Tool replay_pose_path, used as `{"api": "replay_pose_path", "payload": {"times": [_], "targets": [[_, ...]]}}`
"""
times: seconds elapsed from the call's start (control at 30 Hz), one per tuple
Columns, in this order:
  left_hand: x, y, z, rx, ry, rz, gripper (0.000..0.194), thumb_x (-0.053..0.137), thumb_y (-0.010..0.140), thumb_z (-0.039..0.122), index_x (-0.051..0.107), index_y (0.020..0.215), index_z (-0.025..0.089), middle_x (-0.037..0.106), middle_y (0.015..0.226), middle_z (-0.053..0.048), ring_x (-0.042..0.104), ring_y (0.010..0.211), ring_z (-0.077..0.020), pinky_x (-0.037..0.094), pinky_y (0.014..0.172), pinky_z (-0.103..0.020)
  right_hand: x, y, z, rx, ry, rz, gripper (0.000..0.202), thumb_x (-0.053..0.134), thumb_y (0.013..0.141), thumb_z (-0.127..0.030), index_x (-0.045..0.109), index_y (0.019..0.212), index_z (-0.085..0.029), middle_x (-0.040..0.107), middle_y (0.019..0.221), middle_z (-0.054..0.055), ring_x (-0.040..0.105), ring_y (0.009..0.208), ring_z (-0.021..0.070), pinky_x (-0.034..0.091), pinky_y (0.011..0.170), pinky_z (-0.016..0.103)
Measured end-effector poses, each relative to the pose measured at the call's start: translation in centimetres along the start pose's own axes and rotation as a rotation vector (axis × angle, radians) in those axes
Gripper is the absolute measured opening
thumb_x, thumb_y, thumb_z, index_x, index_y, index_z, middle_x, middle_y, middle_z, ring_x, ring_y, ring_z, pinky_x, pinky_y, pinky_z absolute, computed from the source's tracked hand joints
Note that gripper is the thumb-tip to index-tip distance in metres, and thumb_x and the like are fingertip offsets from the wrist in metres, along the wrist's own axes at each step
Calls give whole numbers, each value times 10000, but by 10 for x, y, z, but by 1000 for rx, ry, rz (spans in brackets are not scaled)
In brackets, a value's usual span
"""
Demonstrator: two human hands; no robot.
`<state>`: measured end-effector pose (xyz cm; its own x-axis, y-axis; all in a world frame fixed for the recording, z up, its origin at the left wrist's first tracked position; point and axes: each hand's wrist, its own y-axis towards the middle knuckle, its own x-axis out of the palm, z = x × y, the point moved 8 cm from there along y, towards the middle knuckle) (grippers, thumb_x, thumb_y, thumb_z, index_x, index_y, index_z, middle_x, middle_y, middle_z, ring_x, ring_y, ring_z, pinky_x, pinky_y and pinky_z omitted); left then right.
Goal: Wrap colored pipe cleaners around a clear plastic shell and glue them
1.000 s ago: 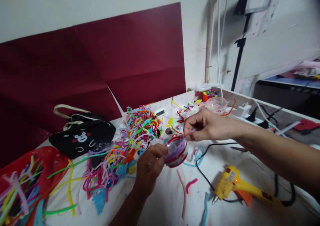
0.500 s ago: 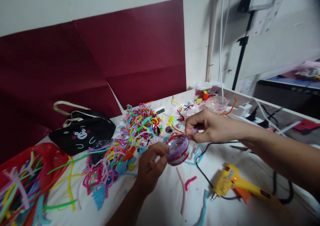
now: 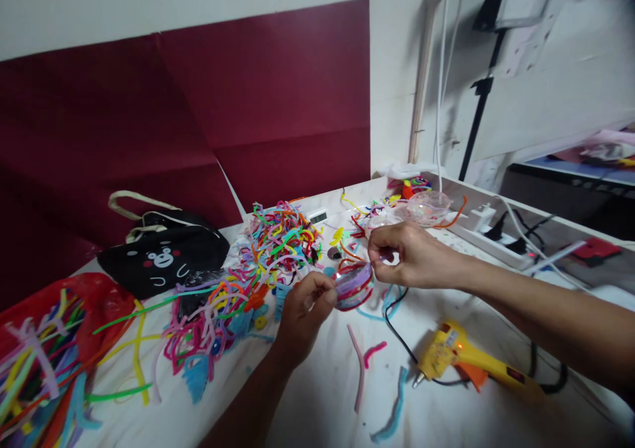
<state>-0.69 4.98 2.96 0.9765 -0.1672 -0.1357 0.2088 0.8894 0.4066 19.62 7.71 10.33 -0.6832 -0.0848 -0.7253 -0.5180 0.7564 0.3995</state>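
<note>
A small clear round container, ringed with red, purple and pale blue pipe cleaner, hangs above the table between both hands. My left hand pinches its left edge between thumb and fingers. At the upper right edge, my right hand has its fingers pinched on a purple pipe cleaner that lies along the container's rim. Below them on the white cloth are a pink strip, a short magenta piece and a light blue piece.
A yellow glue gun with a black cord lies at the right. Piled pipe cleaners spread behind and left, near a black bag and a red bag. A power strip lies at the back right.
The container has tilted, so its opening looks narrower, and it sits slightly higher in view. Both hands keep their pinch. The camera view has shifted a little.
</note>
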Motion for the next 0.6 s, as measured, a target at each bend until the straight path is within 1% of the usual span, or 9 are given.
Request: {"api": "replay_pose_path", "payload": {"times": [0.13,0.2,0.27,0.3,0.33,0.43,0.5,0.53,0.6], "targets": [[2,4,-5,-51,-27,-25,585,837,880,769,714,853,197,588,737,8,487,669,-151,412,612,-280,-7,-5,5,24,73,126,79,611,702,-306,632,688,-231,620,645,-15,518,595,144,380,619,295],[2,5,-6,-54,-34,-10,598,850,858,783,721,870,199,553,708,23,454,635,-143,377,573,-276,-11,-10,8,76,134,172,92,615,669,-326,633,666,-236,625,640,-11,521,603,152,391,624,304],[3,5,-5,-46,-25,0,579,849,871,768,723,875,203,538,682,28,436,603,-141,353,551,-283,-16,-16,12,144,187,211,118,630,643,-361,637,640,-243,637,648,-1,533,618,167,399,631,321],[6,4,-5,-45,-10,-8,550,841,896,742,722,875,206,559,683,19,450,595,-146,366,555,-293,-18,-19,15,175,206,228,132,643,637,-378,641,630,-246,641,653,5,537,628,175,398,636,329],[7,3,-2,-30,4,-2,518,849,904,709,718,866,210,599,701,4,489,609,-159,408,579,-312,-20,-23,18,199,218,245,147,658,638,-394,643,625,-248,643,661,12,539,639,182,394,641,336],[10,-3,4,10,62,44,428,860,917,614,703,842,223,706,784,-31,608,707,-200,517,672,-347,-28,-33,34,265,242,299,195,722,657,-430,650,625,-252,630,667,30,517,660,200,347,649,353],[14,-7,8,9,115,49,337,832,929,529,703,850,228,732,806,-27,640,746,-201,533,709,-339,-31,-37,52,335,275,322,255,764,659,-482,645,615,-261,605,646,36,499,649,208,329,659,370],[17,-9,11,22,137,44,292,816,925,481,702,844,225,734,800,-26,648,746,-199,533,714,-334,-32,-38,63,389,308,347,288,797,634,-510,647,605,-265,603,646,40,506,661,216,338,677,382],[26,-15,20,57,155,-2,226,786,921,412,699,840,220,743,805,-29,669,756,-197,545,732,-333,-33,-37,78,440,337,373,345,825,606,-568,647,600,-273,602,651,49,500,668,223,335,688,393]]}}
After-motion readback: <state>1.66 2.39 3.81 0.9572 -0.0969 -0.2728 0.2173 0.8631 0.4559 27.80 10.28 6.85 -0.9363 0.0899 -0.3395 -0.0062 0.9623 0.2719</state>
